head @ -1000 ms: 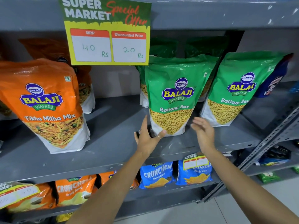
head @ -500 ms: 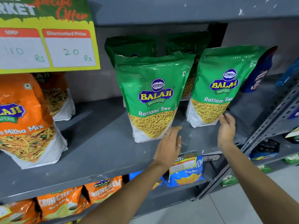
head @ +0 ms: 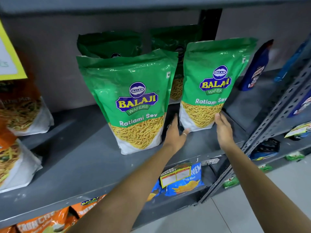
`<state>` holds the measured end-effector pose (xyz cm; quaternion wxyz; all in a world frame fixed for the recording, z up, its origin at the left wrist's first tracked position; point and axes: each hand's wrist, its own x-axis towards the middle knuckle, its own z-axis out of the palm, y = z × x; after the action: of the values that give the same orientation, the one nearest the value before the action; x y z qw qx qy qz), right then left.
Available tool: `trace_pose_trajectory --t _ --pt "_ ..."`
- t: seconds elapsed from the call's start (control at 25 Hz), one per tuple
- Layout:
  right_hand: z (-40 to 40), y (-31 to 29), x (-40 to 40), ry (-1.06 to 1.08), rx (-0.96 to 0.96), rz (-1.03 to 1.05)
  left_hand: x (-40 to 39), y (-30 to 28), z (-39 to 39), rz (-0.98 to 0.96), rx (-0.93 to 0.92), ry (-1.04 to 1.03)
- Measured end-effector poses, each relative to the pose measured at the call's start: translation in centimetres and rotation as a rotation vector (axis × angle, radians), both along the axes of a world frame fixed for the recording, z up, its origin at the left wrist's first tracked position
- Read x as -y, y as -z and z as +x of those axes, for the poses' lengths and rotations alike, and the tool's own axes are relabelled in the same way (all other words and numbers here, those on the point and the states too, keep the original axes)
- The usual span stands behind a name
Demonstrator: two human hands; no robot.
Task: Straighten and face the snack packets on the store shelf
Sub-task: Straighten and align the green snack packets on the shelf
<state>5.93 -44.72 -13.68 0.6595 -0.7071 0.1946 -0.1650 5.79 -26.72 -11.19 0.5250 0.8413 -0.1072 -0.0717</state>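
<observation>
Two green Balaji Ratlami Sev packets stand on the grey shelf (head: 80,162). The left packet (head: 134,106) faces front, leaning slightly left. The right packet (head: 213,84) stands near upright, and both my hands are at its base. My left hand (head: 175,132) cups its lower left corner, with the thumb on the front and the fingers behind. My right hand (head: 223,127) presses flat against its lower right edge. More green packets (head: 109,46) stand in shadow behind them.
Orange Tikha Mitha Mix packets (head: 21,115) stand at the left under a yellow price sign (head: 8,61). A dark blue packet (head: 255,68) leans at the back right beside a slotted steel upright (head: 277,111). Blue (head: 183,182) and orange (head: 42,222) Crunchem bags fill the shelf below.
Both hands left the front green packet and moved right to the second one. That packet leaned right before and now stands straighter. The view has shifted right and closer.
</observation>
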Motion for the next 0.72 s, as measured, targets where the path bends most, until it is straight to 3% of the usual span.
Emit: trace_pose_trajectory --t 0.24,0.56,0.72 --pt "-0.2 -0.2 0.3 -0.013 0.018 -0.005 0.9 0.3 0.8 -0.026 -0.006 -0.003" --pt "-1.9 -1.1 -0.7 0.214 0.053 -0.019 1.7 1.4 0.6 -0.054 -0.031 0.007" --pt "-2.2 -1.6 -0.7 0.199 0.004 -0.066 1.8 1.9 0.8 0.0 0.003 0.002"
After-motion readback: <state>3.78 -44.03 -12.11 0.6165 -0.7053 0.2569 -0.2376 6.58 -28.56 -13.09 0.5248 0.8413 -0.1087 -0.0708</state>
